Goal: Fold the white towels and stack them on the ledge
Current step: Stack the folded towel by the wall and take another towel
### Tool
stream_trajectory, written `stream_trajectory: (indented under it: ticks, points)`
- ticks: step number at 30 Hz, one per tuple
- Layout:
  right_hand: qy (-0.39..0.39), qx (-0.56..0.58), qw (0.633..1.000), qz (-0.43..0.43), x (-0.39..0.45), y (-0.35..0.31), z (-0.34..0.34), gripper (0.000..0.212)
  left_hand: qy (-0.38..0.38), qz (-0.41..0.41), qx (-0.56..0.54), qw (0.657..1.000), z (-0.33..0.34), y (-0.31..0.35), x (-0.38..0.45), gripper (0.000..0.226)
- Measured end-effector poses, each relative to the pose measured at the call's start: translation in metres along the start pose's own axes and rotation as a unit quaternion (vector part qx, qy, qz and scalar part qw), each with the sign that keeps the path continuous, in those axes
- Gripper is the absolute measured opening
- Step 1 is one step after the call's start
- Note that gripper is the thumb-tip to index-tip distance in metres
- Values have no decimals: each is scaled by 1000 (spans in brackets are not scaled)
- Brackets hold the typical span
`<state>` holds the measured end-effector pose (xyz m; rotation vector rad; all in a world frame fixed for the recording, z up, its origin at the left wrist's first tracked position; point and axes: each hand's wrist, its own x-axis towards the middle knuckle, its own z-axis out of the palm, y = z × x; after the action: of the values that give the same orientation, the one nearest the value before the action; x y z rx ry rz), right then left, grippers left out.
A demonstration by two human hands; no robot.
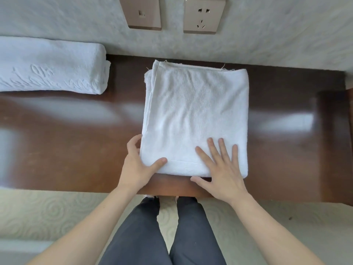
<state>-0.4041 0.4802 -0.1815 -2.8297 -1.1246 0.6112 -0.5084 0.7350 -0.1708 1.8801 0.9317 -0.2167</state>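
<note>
A white towel (194, 111), folded into a tall rectangle, lies flat on the dark glossy wooden ledge (76, 140) in the middle of the view. My left hand (137, 165) grips its near left corner, thumb on top and fingers curled at the left edge. My right hand (219, 169) rests flat on the near right part of the towel, fingers straight and spread, thumb on the wood by the near edge. A second white towel (51, 67), folded thick with an embossed pattern, lies at the far left of the ledge against the wall.
The textured wall (286, 35) rises right behind the ledge, with a switch plate (142, 13) and a power socket (203, 15). Bare wood lies on both sides of the middle towel. Below the ledge's near edge are my legs and a pale patterned floor (47, 211).
</note>
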Motion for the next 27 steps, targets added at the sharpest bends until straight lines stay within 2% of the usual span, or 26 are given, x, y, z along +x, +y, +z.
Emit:
stream_trajectory:
  ticks: [3, 5, 9, 12, 15, 17, 18, 21, 23, 25, 27]
  points:
    - [-37, -42, 998, -7, 6, 1, -6, 88, -66, 37, 121, 990, 0, 9, -4, 100]
    - [-61, -39, 997, 1, 12, -1, -13, 80, -57, 46, 219, 973, 2, 15, -8, 96]
    - [-102, -22, 994, -11, 18, -2, -31, 59, -4, 103, 388, 916, 10, 30, -21, 93]
    - [-121, 68, 990, -6, 24, 1, -48, 51, -23, 215, 474, 854, 22, 46, -28, 88]
    - [-163, 138, 977, -7, 29, 7, -70, 48, -5, 306, 482, 821, 31, 61, -28, 78]
    - [-192, 148, 970, -27, 32, 12, -82, 47, -2, 310, 497, 811, 32, 71, -24, 61]
    - [-202, 147, 968, -35, 34, 15, -87, 47, -19, 304, 507, 807, 30, 76, -20, 53]
    - [-209, 127, 969, -39, 35, 18, -97, 47, -141, 246, 499, 819, 19, 87, 1, 35]
    - [-178, 123, 976, -36, 29, 12, -97, 60, -214, 221, 468, 828, 8, 95, 17, 35]
    - [-162, 105, 981, -30, 20, 6, -94, 82, -250, 225, 441, 832, -2, 104, 32, 36]
    - [-171, 36, 985, 5, 15, 2, -95, 86, -277, 220, 408, 842, -13, 112, 48, 34]
